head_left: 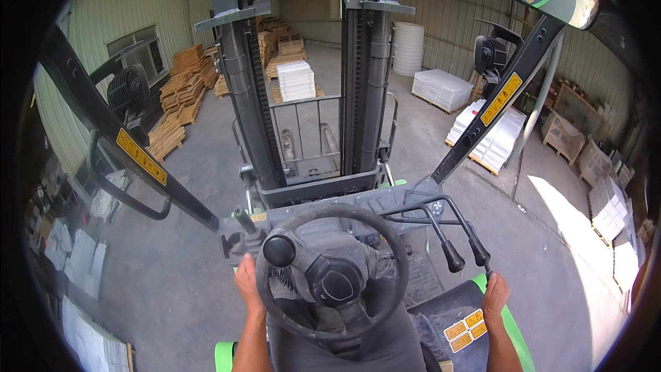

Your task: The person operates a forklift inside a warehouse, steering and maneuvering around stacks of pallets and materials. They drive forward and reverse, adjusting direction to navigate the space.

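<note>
I sit behind the black steering wheel [401,262] of a forklift, which has a round spinner knob [279,251] on its left side. My left hand [249,286] is closed at the left rim of the wheel, thumb up, its fingers partly hidden behind the rim. To its upper left stands a short dark lever [244,220]. On the right, my right hand [495,295] is closed around the end of a control lever [488,268]. Two more black-knobbed levers [452,256] stand just left of that hand.
The mast [241,83] rises ahead, with the forks [330,139] low beyond the load guard. White stacked goods [296,81] sit on a pallet ahead. Wooden pallets [186,83] pile up at left. More white stacks [442,89] and a white cylindrical tank [408,48] stand at right.
</note>
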`<action>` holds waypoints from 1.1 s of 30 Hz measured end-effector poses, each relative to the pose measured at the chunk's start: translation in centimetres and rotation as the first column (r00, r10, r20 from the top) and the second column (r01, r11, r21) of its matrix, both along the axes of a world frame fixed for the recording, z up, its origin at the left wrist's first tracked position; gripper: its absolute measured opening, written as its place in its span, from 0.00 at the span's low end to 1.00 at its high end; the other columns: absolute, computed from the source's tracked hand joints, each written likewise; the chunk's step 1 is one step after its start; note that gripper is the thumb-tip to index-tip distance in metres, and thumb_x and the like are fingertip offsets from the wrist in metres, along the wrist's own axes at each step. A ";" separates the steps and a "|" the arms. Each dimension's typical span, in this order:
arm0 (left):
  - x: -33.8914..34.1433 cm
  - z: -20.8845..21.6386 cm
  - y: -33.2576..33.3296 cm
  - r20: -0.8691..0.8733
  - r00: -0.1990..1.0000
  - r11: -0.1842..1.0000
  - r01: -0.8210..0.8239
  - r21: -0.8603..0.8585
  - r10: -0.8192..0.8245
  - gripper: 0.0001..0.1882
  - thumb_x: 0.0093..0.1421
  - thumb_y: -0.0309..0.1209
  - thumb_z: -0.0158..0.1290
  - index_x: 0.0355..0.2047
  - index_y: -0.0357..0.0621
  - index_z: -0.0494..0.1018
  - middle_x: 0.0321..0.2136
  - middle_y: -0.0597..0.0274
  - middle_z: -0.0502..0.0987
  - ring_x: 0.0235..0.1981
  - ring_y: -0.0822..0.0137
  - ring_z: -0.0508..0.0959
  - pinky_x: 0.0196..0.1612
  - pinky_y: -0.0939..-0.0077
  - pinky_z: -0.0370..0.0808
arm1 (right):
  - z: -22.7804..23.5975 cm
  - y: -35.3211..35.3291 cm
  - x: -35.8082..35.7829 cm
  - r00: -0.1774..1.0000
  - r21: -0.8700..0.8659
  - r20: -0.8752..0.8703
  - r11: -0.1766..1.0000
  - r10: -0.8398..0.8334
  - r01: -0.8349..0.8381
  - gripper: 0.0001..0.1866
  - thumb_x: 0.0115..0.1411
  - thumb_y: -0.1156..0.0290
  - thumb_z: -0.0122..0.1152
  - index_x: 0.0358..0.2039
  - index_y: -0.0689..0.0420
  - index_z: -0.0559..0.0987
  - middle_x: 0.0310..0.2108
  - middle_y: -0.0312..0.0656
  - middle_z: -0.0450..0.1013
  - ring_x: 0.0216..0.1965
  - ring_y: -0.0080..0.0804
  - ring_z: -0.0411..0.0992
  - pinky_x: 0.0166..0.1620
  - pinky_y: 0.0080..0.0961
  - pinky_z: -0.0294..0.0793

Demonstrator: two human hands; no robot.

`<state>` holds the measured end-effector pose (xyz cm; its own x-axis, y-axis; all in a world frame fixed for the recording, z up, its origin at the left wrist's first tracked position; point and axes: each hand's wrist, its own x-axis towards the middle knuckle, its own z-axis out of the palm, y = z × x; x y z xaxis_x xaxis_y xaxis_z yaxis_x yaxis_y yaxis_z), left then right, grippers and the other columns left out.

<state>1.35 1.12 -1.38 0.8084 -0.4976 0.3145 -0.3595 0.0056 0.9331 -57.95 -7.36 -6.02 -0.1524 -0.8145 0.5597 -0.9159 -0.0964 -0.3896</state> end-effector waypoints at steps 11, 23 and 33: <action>0.7 -0.8 0.9 -0.002 1.000 1.000 0.008 -0.016 -0.008 0.23 0.72 0.40 0.44 0.23 0.34 0.64 0.18 0.62 0.58 0.23 0.70 0.58 0.26 0.65 0.60 | -0.2 0.2 0.4 1.000 0.029 -0.001 1.000 0.002 -0.002 0.17 0.74 0.64 0.44 0.38 0.62 0.78 0.30 0.54 0.74 0.31 0.59 0.73 0.34 0.48 0.71; 0.6 -0.1 0.6 -0.072 0.997 1.000 -0.023 -0.021 0.021 0.24 0.72 0.40 0.45 0.22 0.35 0.63 0.16 0.68 0.60 0.22 0.74 0.58 0.23 0.67 0.57 | 9.2 0.8 8.3 0.986 -0.340 0.002 0.927 0.166 -0.156 0.20 0.63 0.72 0.58 0.55 0.64 0.72 0.53 0.55 0.71 0.56 0.54 0.68 0.61 0.45 0.65; 1.3 -1.6 -0.3 -0.030 0.999 1.000 0.013 0.028 -0.012 0.26 0.72 0.43 0.44 0.23 0.33 0.65 0.17 0.60 0.59 0.23 0.69 0.58 0.26 0.63 0.61 | 14.8 -11.3 13.9 0.911 -0.200 0.345 0.966 0.224 -0.162 0.23 0.69 0.60 0.56 0.58 0.60 0.70 0.37 0.48 0.78 0.38 0.45 0.78 0.46 0.37 0.75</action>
<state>2.70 0.81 -3.00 0.8109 -0.5157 0.2764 -0.3318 -0.0163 0.9432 -44.03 -18.67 8.78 -0.2186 -0.7507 0.6235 -0.6718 -0.3476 -0.6541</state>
